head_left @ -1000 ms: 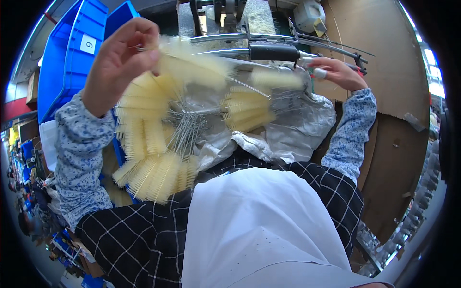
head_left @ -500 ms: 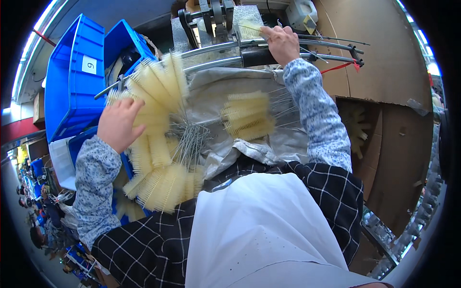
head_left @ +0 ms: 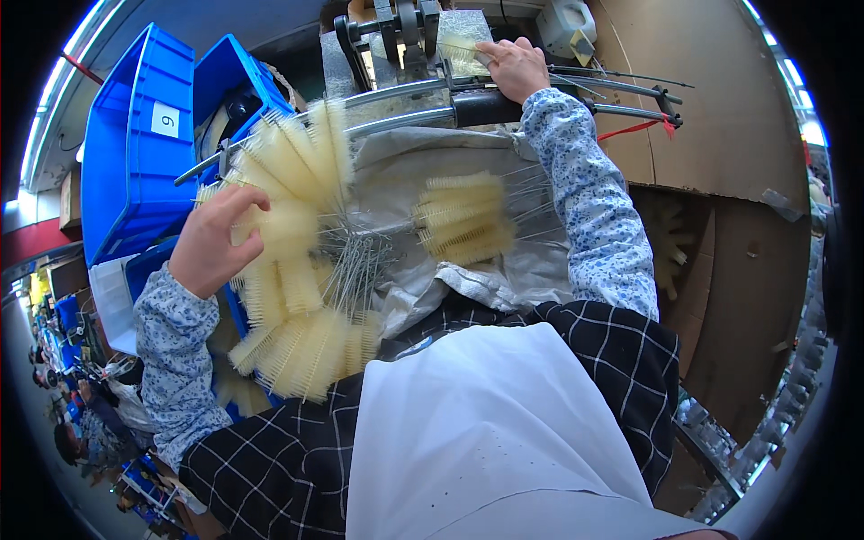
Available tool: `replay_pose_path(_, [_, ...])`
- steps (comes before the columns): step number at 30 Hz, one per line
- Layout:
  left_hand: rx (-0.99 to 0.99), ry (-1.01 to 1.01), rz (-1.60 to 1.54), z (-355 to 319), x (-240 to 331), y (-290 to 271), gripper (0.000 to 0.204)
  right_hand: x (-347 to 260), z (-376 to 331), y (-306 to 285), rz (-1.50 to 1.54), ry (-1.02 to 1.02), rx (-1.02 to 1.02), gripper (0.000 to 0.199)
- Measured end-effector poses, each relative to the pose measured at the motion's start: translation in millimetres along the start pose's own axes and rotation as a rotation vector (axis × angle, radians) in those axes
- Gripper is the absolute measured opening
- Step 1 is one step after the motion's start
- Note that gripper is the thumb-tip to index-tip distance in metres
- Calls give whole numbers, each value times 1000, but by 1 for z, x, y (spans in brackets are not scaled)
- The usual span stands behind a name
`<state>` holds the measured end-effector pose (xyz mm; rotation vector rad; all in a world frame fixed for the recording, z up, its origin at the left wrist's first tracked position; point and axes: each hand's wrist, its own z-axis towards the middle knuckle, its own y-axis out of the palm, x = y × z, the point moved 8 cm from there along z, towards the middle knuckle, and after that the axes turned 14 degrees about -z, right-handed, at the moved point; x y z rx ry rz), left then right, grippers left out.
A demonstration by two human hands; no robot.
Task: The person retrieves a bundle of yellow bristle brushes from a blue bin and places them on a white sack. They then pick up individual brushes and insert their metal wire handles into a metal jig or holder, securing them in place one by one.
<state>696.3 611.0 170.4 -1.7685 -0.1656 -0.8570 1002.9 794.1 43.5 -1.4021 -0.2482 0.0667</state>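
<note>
My left hand [head_left: 218, 241] is beside the fan of cream bristle brushes [head_left: 297, 225] on my left; its thumb and forefinger are curved and apart, with nothing visible between them. The thin wire stems [head_left: 360, 261] of those brushes point inward to the middle. At the far side of the bench, my right hand [head_left: 515, 70] is closed on a bristle brush [head_left: 459, 49], whose cream bristles stick out left of my fingers beside the machine. Its stem is mostly hidden by the hand. A second bunch of brushes [head_left: 463, 218] lies on the grey cloth, stems to the right.
Two curved metal rails [head_left: 396, 94] cross in front of the machine [head_left: 405, 40]. Blue bins [head_left: 135, 171] stand at left. A large cardboard sheet [head_left: 720, 117] and an open box with brushes [head_left: 670, 238] are at right. A white jug [head_left: 567, 25] sits at the back.
My left hand has drawn slightly left and down, its thumb and forefinger curling closer together. My right hand has shifted a little left, with the brush still in it.
</note>
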Motion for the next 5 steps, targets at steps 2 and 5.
replay_pose_path(2, [31,17,-52,2,5,-7,25,3,2,3,-32,-11,16,29])
replay_pose_path(5, [21,-11,-104,6,13,-22,27,4,10,6,-93,-47,58,29])
